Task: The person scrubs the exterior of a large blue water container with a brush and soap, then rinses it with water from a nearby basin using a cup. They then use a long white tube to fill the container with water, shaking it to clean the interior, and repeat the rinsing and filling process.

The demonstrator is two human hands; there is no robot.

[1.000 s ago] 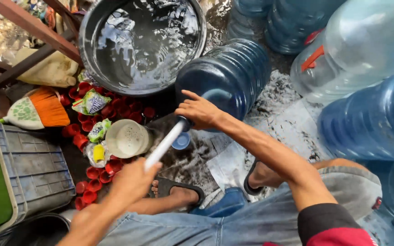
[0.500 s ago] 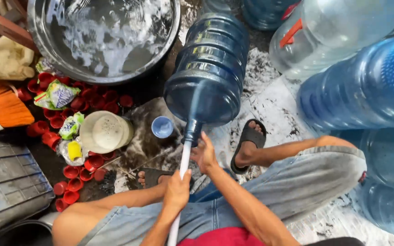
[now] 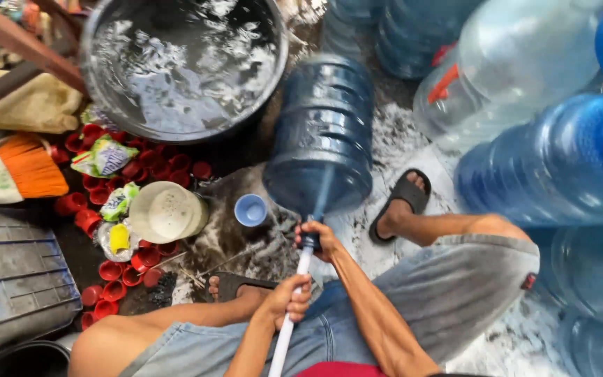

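At top you have a large metal basin (image 3: 183, 63) holding foamy water. Left of it lies a brush with orange bristles (image 3: 26, 171), and below that a grey plastic crate (image 3: 15, 272). Red bottle caps (image 3: 116, 269) are scattered over the wet ground, with small printed sachets (image 3: 106, 157) among them. A cream-coloured tub (image 3: 165, 211) lies on its side near a small blue cap (image 3: 250, 209). To your right, several blue water jugs (image 3: 560, 160) and one clear jug (image 3: 518, 63) are stacked close together.
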